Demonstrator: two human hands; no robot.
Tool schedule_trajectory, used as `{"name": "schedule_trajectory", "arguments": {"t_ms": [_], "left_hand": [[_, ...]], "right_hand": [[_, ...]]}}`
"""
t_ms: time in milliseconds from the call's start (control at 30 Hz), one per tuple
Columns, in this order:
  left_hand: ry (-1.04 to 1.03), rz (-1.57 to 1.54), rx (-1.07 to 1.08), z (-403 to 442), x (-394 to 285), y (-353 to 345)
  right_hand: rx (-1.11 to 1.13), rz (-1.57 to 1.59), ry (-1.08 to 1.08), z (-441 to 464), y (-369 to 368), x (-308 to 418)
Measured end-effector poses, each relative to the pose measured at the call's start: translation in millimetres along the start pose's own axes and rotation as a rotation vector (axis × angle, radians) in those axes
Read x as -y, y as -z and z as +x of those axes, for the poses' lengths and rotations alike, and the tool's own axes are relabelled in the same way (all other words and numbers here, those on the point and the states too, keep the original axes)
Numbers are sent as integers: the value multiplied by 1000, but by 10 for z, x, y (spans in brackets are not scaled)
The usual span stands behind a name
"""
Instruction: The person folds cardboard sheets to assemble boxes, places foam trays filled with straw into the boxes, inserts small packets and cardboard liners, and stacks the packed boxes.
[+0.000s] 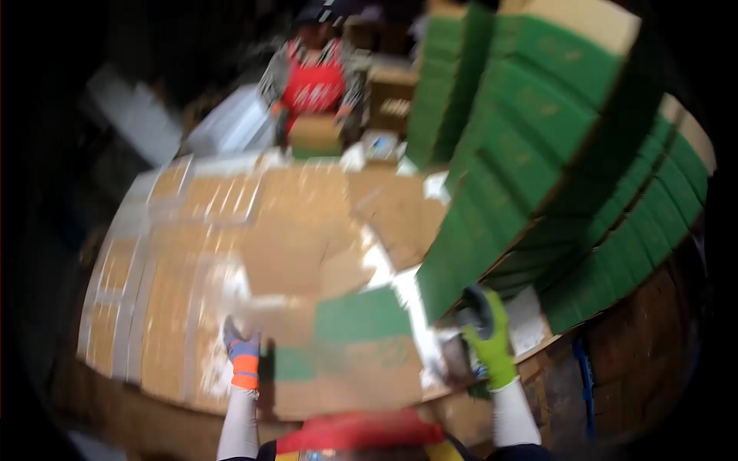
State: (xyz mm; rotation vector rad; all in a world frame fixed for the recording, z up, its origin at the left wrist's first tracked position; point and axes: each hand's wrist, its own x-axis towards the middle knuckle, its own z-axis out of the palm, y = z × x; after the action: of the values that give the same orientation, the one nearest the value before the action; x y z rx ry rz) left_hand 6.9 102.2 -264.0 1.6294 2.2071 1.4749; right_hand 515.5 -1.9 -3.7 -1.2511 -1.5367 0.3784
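Observation:
My left hand [242,357], in a grey and orange glove, is over the left part of a cardboard-covered table [292,253]. Its thumb and fingers are apart and nothing shows in them. My right hand [490,338], in a lime-green glove with dark fingers, is at the table's right front, close to a tall stack of green boxes [523,146]. The fingers curve away from the thumb, blurred, with no held thing visible. Just left of it lies a dark object [457,357], too smeared to name. Between my hands lies a green and brown cardboard sheet [361,316].
Across the table a person in a red apron [314,88] stands behind a small green and brown box [316,136]. More green stacks [638,207] rise at the right. Clear tape covers the table's left side [169,284]. A white translucent bin [234,123] stands beyond the far edge.

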Motion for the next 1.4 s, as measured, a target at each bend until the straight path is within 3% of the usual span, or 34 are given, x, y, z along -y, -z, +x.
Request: {"name": "schedule_trajectory", "arguments": {"t_ms": [33, 100, 133, 167, 200, 267, 300, 333, 367, 400, 433, 500, 567, 600, 633, 700, 767, 800, 833, 900, 933, 967, 1033, 1067, 1100, 1133, 1167, 1233, 1267, 1333, 1367, 1400], "left_hand": [[163, 283, -75, -488, 450, 492], [290, 338, 376, -1157, -140, 1144], [678, -351, 589, -1238, -741, 1405], [419, 182, 527, -1458, -712, 1405], [456, 130, 598, -1464, -568, 1378], [256, -47, 547, -1386, -565, 1508], [-7, 151, 673, -1085, -998, 1777], [-6, 143, 643, -744, -1332, 1940], [-162, 102, 718, -461, -1568, 2153], [-318, 65, 795, -247, -1741, 2326], [-470, 28, 868, -92, -1823, 2371], [-640, -25, 657, 300, -1747, 2269], [-283, -32, 910, 756, -1876, 2156], [-370, 131, 934, 959, -1996, 2068], [-451, 301, 954, 1056, -2161, 1987], [-596, 359, 732, 987, -2579, 1764], [-935, 235, 477, 545, -2737, 1343], [-897, 306, 462, 363, -2812, 1261], [-854, 375, 441, 211, -2844, 1236], [-846, 128, 445, -53, -2714, 1338], [-846, 57, 546, -197, -2703, 1402], [-827, -16, 649, -308, -2712, 1491], [-553, -130, 1038, -230, -3194, 1713], [-726, -204, 942, -271, -3274, 1690], [-779, -487, 937, -314, -3326, 1689], [-847, -758, 945, -334, -3394, 1709], [-784, -934, 961, -207, -3279, 1830], [-89, -1131, 872, 284, -2885, 2260], [142, -1142, 676, 414, -2684, 2252], [-185, -812, 454, 259, -2132, 1843], [-657, -295, 526, 219, -2158, 1767], [-776, 8, 771, 36, -2159, 1554]], "right_hand": [[83, -228, -158, -500, -442, -372], [249, -400, -685, -1649, -1076, -1327], [271, -538, -687, -2012, -1157, -991], [233, -654, -604, -1913, -1413, -863], [256, -432, -745, -1788, -1387, -1062], [303, -363, -859, -1621, -1218, -922], [389, -486, -857, -1401, -1128, -624], [454, -566, -729, -1201, -999, -614], [495, -431, -801, -863, -894, -297], [591, -69, -875, -479, -829, 79], [509, -150, -740, -300, -753, 313], [625, -639, 104, 85, -658, 309], [655, -500, 329, 452, -956, 984], [721, -488, 364, 486, -1132, 997], [612, -537, 465, 458, -1262, 761], [747, -608, 255, 711, -1376, 742], [774, -427, 193, 926, -1394, 523], [881, -424, 86, 1115, -1392, 415], [974, -311, 110, 1260, -1411, 367], [1089, -162, 54, 1456, -1477, 339], [1103, -132, -17, 1504, -1523, 358], [1045, -305, 105, 1489, -1618, 356], [990, -491, 260, 1510, -1848, 474], [839, -496, 346, 1445, -2029, 580], [683, -488, 409, 1318, -2187, 661], [735, -422, 418, 1237, -2294, 752], [780, -352, 428, 1180, -2388, 836], [839, -484, 411, 1104, -2569, 815], [835, -456, 398, 1159, -2607, 800], [832, -326, 420, 1203, -2706, 740], [834, -239, 480, 1247, -2752, 703], [793, -11, 554, 1250, -2708, 650]]}}
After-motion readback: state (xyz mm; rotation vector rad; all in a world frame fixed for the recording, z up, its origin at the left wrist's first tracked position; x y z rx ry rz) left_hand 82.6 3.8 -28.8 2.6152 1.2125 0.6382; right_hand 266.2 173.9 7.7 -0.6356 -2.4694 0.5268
